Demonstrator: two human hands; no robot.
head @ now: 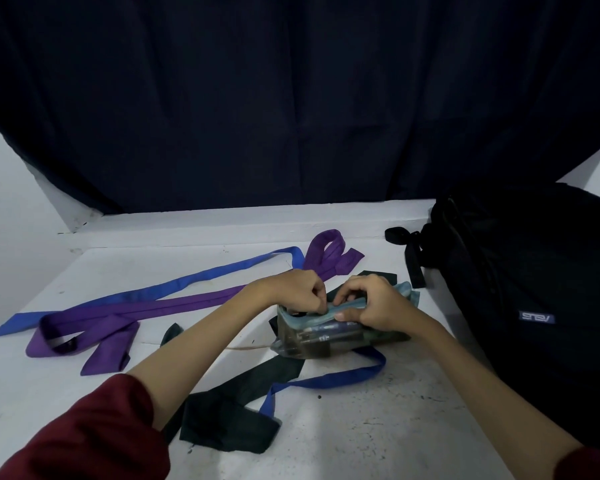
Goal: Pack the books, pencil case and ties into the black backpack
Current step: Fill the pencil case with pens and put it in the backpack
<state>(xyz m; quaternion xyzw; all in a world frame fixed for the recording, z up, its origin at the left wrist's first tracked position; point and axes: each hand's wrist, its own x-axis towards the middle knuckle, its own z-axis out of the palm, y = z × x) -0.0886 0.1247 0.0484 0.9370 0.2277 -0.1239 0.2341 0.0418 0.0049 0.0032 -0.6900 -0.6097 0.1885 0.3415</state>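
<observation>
We see the left hand (297, 292) and right hand (371, 303) both pinched on the top edge of the clear pencil case (326, 336) on the counter (378, 420). Ties lie around it; the black backpack (534, 271) sits right

Clear pencil case (326, 336) with a pale blue zip top sits mid-table, pens visible inside. Purple tie (153, 306) and blue tie (174, 284) sprawl to its left, a dark green tie (236, 407) runs beneath it, and the black backpack (534, 289) slumps to its right.
</observation>
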